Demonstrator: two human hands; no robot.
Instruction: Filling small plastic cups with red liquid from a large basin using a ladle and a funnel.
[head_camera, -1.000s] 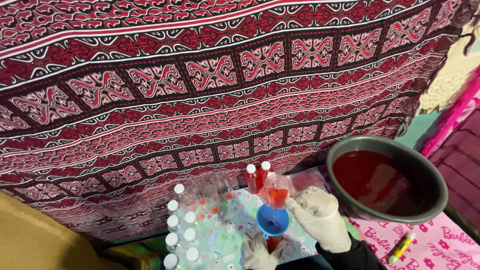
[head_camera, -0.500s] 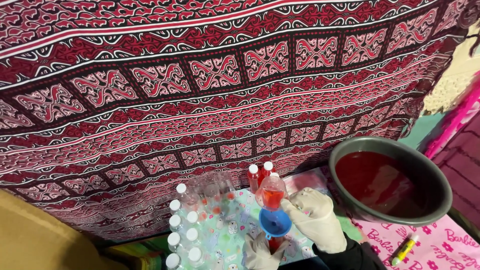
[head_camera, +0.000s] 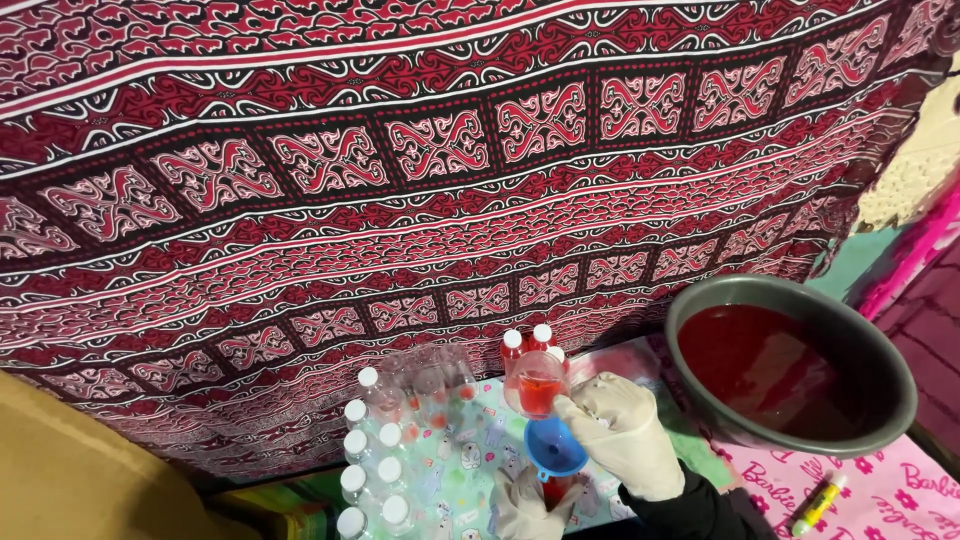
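My right hand (head_camera: 625, 432), in a white glove, holds a small clear cup of red liquid (head_camera: 538, 387) tilted over a blue funnel (head_camera: 555, 450). The funnel sits in the mouth of a small bottle (head_camera: 553, 492) partly filled with red liquid. My left hand (head_camera: 525, 505), also gloved, grips that bottle low in the view, partly cut off by the frame edge. Two filled red bottles with white caps (head_camera: 527, 345) stand just behind the cup.
A dark round basin of red liquid (head_camera: 790, 368) sits at the right. Several empty white-capped bottles (head_camera: 368, 455) and open clear bottles (head_camera: 430, 378) stand at the left on a patterned mat (head_camera: 460, 460). A red patterned cloth (head_camera: 400, 180) hangs behind. A marker pen (head_camera: 818, 505) lies at lower right.
The cup in my right hand has tipped further over the funnel. The view has shifted slightly, and my hands stay over the same bottle.
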